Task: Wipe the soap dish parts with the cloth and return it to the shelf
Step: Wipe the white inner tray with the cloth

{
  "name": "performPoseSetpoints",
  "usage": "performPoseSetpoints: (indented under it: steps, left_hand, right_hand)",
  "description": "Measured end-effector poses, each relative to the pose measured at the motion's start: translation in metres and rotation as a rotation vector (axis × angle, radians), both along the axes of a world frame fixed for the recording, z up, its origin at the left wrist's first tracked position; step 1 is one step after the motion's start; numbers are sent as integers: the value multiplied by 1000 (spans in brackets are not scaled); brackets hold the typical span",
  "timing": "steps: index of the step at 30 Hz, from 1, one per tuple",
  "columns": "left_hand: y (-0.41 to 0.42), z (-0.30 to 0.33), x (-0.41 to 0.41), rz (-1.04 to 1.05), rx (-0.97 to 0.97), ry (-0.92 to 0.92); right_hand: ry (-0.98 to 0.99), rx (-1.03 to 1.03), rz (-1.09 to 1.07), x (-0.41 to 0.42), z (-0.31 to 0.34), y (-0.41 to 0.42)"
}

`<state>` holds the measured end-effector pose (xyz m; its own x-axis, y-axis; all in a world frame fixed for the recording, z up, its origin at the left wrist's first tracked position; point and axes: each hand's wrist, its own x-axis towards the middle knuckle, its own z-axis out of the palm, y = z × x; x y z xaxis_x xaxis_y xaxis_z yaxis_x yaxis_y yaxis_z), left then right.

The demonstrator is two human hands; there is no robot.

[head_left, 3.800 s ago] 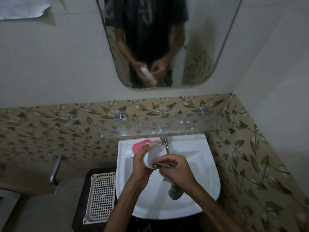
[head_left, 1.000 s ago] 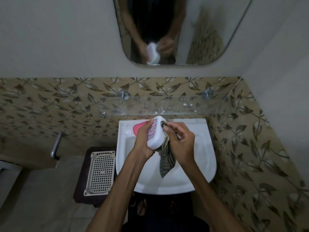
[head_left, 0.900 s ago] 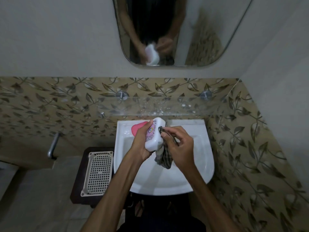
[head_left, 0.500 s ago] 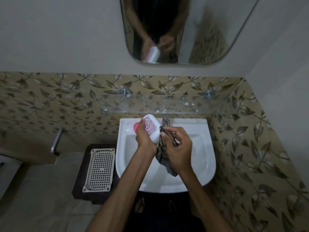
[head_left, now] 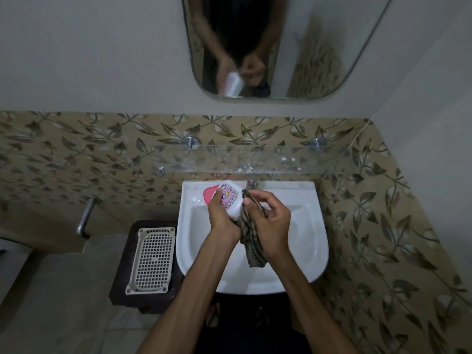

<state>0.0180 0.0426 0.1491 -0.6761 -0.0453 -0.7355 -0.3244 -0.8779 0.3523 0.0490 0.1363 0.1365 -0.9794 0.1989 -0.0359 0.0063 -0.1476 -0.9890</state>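
Mid-wipe: left hand [head_left: 221,217] grips the soap dish lid [head_left: 231,201] over the sink [head_left: 306,241]; right hand [head_left: 268,221] pinches the cloth [head_left: 251,247] against it. Grid tray [head_left: 150,261] waits at 9 o'clock; glass shelf [head_left: 255,159] at 12 not yet restocked.

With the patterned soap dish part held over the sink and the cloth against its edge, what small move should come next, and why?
Probably draw the cloth along the side of the soap dish part: the left hand grips the part, the right hand pinches the cloth against it, and the glass shelf holds no dish yet.
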Motion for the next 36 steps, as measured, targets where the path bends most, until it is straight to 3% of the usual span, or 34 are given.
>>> performPoseSetpoints:
  steps: [5, 9, 13, 21, 23, 26, 30, 33, 36]
  left_hand:
    - [-31, -5, 8, -308, -222, 125]
    - [-43, -4, 2, -505, -574, 320]
    - [-41, 1, -3, -796, -702, 482]
    - [-37, -4, 0, -512, -522, 439]
    - [-34, 0, 1, -507, -538, 410]
    - [-25, 0, 1, -479, -497, 324]
    - [-20, -8, -6, -406, -330, 217]
    - [-16, -14, -6, -367, -224, 197]
    - [-19, -12, -6, -381, -206, 165]
  right_hand:
    - [-188, -306, 101, -28, 20, 42]
    - [-153, -251, 230, -37, 30, 58]
    - [-100, -144, 264, -35, 32, 50]
    - [53, 141, 283, -10, 25, 57]
    - [106, 203, 244, -8, 23, 53]
    - [62, 114, 77, -11, 21, 38]
    - [208, 271, 51, 0, 8, 20]
    - [171, 257, -48, -8, 9, 26]
    - [254, 338, 44, -6, 10, 29]
